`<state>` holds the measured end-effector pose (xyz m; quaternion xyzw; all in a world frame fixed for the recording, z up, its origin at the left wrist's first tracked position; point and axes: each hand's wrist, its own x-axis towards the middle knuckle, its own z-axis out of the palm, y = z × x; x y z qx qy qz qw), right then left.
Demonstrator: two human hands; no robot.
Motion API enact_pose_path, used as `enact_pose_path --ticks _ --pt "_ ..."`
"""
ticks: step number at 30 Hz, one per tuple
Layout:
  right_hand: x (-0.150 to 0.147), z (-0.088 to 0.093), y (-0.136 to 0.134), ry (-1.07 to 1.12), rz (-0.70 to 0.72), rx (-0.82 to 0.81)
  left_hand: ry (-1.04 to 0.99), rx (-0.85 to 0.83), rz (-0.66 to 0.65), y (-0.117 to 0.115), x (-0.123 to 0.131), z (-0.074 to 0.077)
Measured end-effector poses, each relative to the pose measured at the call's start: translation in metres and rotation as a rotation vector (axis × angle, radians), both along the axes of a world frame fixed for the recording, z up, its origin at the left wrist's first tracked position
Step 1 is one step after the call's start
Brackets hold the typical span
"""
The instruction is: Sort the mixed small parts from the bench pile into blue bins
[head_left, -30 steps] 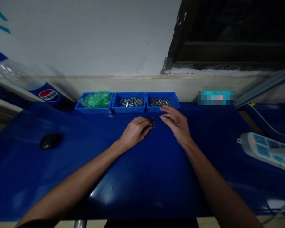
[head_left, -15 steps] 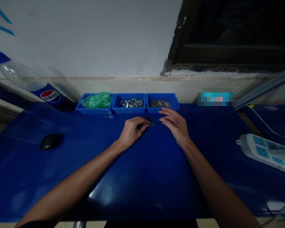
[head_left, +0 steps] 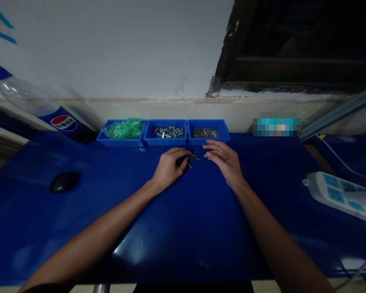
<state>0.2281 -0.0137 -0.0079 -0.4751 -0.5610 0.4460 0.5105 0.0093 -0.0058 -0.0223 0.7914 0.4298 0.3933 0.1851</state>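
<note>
Several thin metal pins, perhaps drill bits (head_left: 194, 158), lie loosely spread on the blue table between my hands. My left hand (head_left: 168, 167) is right beside them, thumb and fingers parted in a curve around their left end. My right hand (head_left: 225, 162) hovers to their right with its fingers apart and nothing visible in it. Behind the hands stand three blue bins in a row. The right bin (head_left: 209, 141) contains many similar thin pins. Short grey metal pieces (head_left: 170, 132) fill the middle bin, and green plastic in clear wrap (head_left: 125, 129) the left one.
A black mouse (head_left: 65, 181) rests on the table (head_left: 171, 236) at left, with a large cola bottle (head_left: 61, 118) behind it. At right lies a white power strip (head_left: 338, 193). A blurred-out teal box (head_left: 277, 127) stands against the wall.
The pins, bunched at my left fingertips before, now lie more spread out on the table. My left thumb and fingers have parted. My right hand has barely moved.
</note>
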Motion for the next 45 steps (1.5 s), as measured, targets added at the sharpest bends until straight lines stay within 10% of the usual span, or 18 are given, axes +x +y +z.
enact_pose_path --ticks 25,35,45 --pt "0.0 -0.005 0.003 0.081 0.014 -0.034 0.058 -0.078 0.016 0.006 0.0 -0.006" --pt "-0.005 -0.002 -0.001 -0.063 0.008 0.002 -0.456 -0.204 -0.016 0.007 0.0 -0.003" --pt "-0.011 -0.003 -0.005 0.018 0.163 -0.088 -0.5 -0.241 -0.112 0.002 0.001 -0.001"
